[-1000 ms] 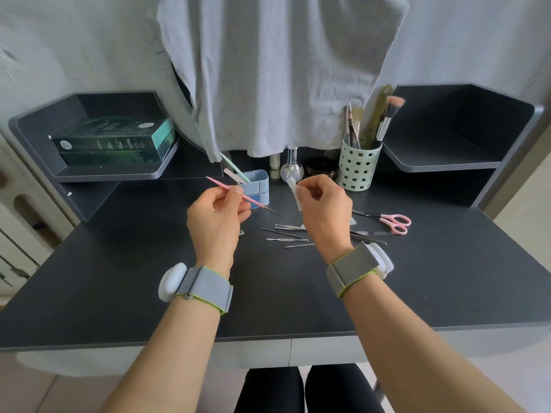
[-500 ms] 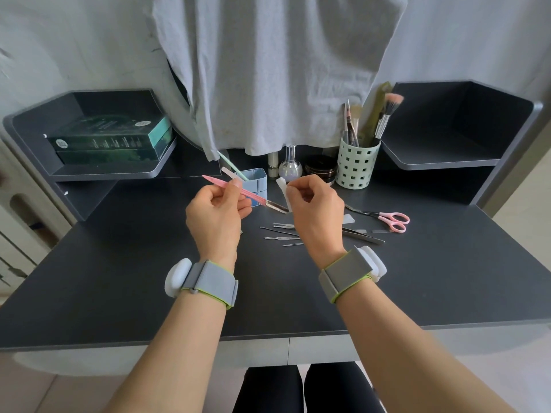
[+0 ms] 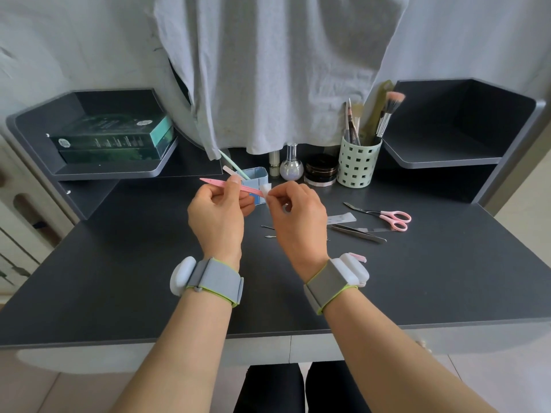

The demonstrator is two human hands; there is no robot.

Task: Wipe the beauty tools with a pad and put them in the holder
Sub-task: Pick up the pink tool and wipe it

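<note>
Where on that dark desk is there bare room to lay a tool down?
Bare: the desk left of the left hand, and its front strip. Crowded: right of the right hand, around the scissors and tweezers.

Soft, even daylight, moderately bright; no hard shadows, only faint shade under the hands on the desk (image 3: 119, 278); mild sheen on the desk top; wide-angle bending at the edges, shelves (image 3: 447, 156) curve; slight motion softness around the fingertips; background reasonably sharp.

Left hand (image 3: 219, 217) and right hand (image 3: 299, 222) raised close together, fingers curled pinching.
</note>
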